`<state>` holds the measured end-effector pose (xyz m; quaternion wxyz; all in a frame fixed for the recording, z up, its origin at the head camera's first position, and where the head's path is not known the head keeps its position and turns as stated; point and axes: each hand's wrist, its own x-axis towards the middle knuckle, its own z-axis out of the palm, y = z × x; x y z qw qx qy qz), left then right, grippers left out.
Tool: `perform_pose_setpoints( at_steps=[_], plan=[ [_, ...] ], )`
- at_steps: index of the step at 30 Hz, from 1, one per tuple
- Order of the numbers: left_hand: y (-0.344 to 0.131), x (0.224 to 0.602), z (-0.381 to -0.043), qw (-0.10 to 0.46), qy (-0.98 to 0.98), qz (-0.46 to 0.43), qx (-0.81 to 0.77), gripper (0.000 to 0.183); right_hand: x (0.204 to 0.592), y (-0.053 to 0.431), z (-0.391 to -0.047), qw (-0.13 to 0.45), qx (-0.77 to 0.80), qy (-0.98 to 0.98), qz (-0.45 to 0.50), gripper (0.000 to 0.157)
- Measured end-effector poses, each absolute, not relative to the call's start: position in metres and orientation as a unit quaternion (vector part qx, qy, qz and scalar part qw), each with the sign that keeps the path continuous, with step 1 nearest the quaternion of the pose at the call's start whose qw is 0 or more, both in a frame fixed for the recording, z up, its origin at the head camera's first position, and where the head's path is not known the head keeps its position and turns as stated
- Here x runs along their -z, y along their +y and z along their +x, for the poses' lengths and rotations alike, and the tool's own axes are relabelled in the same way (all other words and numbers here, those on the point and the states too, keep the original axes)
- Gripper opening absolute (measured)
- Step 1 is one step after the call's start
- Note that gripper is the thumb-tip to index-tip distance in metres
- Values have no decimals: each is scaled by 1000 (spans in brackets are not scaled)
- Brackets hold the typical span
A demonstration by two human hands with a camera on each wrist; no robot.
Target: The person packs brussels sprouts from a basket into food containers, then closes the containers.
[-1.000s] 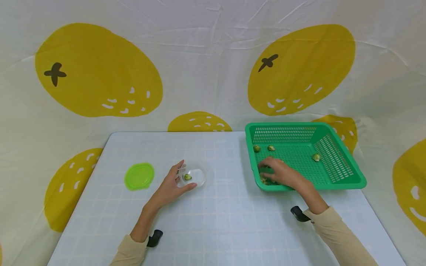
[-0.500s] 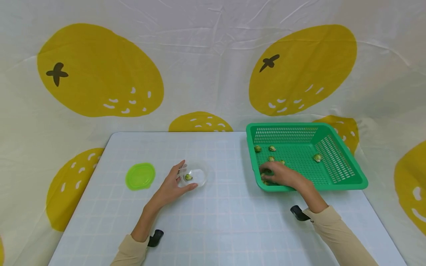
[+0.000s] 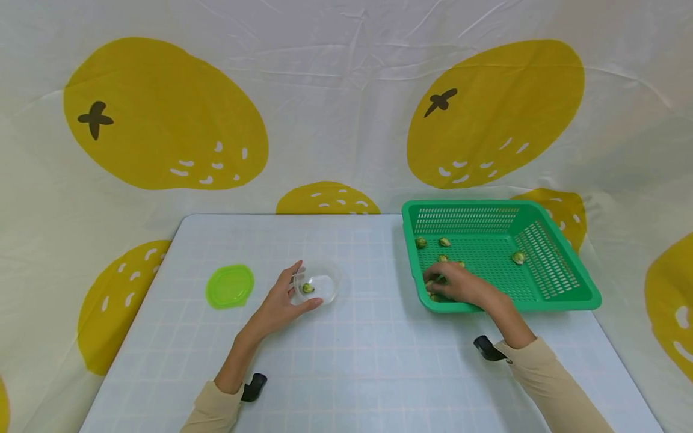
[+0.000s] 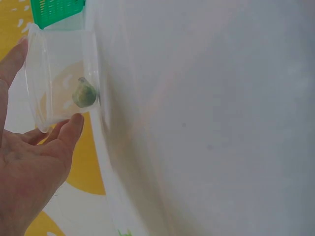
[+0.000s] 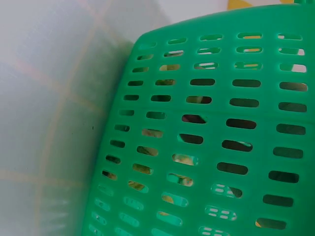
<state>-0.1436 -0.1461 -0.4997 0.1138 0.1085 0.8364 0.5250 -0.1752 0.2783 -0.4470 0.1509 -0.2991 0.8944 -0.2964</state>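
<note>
A clear plastic cup (image 3: 325,290) stands upright on the table, with one Brussels sprout (image 3: 308,288) on its bottom. My left hand (image 3: 278,304) holds the cup from its left side, thumb in front and fingers behind; the left wrist view shows fingers at its rim and wall. Inside the green basket (image 3: 500,305), my right hand (image 3: 455,282) reaches down at the near left corner, fingers bent over several sprouts. Its fingertips are hidden, so I cannot tell whether they pinch one. The basket wall (image 5: 216,110) blocks that hand in the right wrist view.
More sprouts lie in the basket: two at its far left, including a round sprout (image 3: 421,242), and a lone sprout (image 3: 518,258) to the right. A bright green lid (image 3: 230,287) lies flat left of the cup. A white, yellow-patterned cloth (image 3: 335,120) hangs behind the table (image 3: 346,373).
My right hand has drawn its fingers in and lower at the basket's near left corner, uncovering sprouts behind it. My left hand and the cup stay in place.
</note>
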Motion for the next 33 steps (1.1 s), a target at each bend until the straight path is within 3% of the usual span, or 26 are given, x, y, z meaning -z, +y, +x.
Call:
perform_pose_setpoints(
  at_steps=[12,20,33],
  plan=[
    [-147,499,-143,114,840,100,-521,107,447,282,-169,48,320,909,-263,18],
    [-144,501,-144,115,842,96,-518,107,448,284,-170,-41,333,903,-267,17],
    [-144,498,-143,114,840,98,-521,105,443,279,-164,-133,353,898,-225,20]
  ],
)
